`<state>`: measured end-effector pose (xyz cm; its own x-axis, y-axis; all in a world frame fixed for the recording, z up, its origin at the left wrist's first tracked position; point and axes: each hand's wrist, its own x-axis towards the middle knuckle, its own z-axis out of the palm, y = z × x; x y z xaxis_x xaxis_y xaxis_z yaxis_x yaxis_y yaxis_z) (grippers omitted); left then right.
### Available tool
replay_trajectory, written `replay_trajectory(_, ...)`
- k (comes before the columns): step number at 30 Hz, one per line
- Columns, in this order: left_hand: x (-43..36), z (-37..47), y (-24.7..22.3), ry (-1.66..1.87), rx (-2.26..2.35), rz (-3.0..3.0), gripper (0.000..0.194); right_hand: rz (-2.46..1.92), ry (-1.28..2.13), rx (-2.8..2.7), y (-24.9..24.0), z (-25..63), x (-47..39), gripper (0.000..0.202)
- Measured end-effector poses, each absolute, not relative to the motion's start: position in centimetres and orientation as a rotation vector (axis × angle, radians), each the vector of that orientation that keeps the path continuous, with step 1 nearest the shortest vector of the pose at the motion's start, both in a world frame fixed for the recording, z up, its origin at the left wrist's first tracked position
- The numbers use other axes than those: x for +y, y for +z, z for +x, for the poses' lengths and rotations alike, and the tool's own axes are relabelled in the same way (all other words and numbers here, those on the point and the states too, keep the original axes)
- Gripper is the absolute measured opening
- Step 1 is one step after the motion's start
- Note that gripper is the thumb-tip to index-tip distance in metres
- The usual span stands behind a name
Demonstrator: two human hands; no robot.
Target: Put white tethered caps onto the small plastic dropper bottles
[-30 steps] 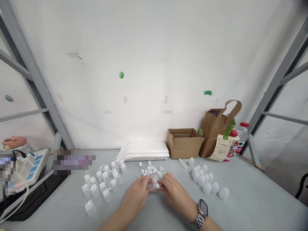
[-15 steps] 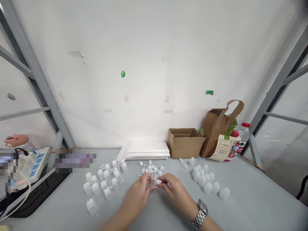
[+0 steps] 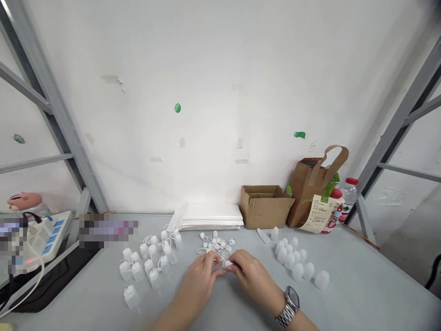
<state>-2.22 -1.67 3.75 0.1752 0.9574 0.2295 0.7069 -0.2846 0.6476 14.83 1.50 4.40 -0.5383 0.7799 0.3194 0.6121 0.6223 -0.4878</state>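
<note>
My left hand is closed on a small translucent plastic bottle, mostly hidden by its fingers, at the front middle of the table. Thumb and fingertips of my right hand pinch a white cap at the top of that bottle. Whether the cap is fully seated cannot be made out. Just beyond both hands lies a pile of white caps with looped straps. Left of my hands stand several small bottles with strapped white caps. Several translucent bottles without straps stand to the right.
White flat packages are stacked against the wall. Beside them are an open cardboard box, a brown paper bag and a red-capped plastic bottle. A power strip with cables and a black mat lie at left.
My right fingers have shifted slightly on the white cap, which sits a little lower, close against my left fingertips. The bottles and loose caps on the table stay where they were.
</note>
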Motion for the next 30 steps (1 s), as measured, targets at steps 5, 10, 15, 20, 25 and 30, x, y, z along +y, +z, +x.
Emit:
replay_trajectory(5, -1.7, -2.0, 3.9, 0.845, 1.568, 2.087, 0.015, -1.207, 0.359, -2.354, 4.2, 14.7, 1.6, 0.022)
replay_trajectory(10, -1.6, -2.3, 3.6, 0.896, 1.571, 2.034, 0.016, -1.052, 0.372, -2.410, 5.0, 15.3, 1.4, 0.006)
replay_trajectory(15, -1.5, -2.3, 3.2, 0.976, 1.529, 2.072, 0.043, -1.145, 0.366, -2.397, 4.6, 14.6, 1.2, 0.024)
replay_trajectory(20, -1.4, -2.4, 3.1, 1.000, 1.538, 2.150, 0.061, -1.104, 0.331, -2.395, 4.2, 14.6, 1.3, 0.007)
replay_trajectory(25, -1.4, -2.6, 2.7, 1.043, 1.484, 2.343, 0.063, -1.100, 0.288, -2.429, 4.1, 14.5, 1.0, 0.012)
replay_trajectory(30, -1.6, -2.5, 2.2, 1.154, 1.498, 2.539, 0.063, -1.171, 0.887, -2.078, 3.4, 13.4, 0.9, 0.031)
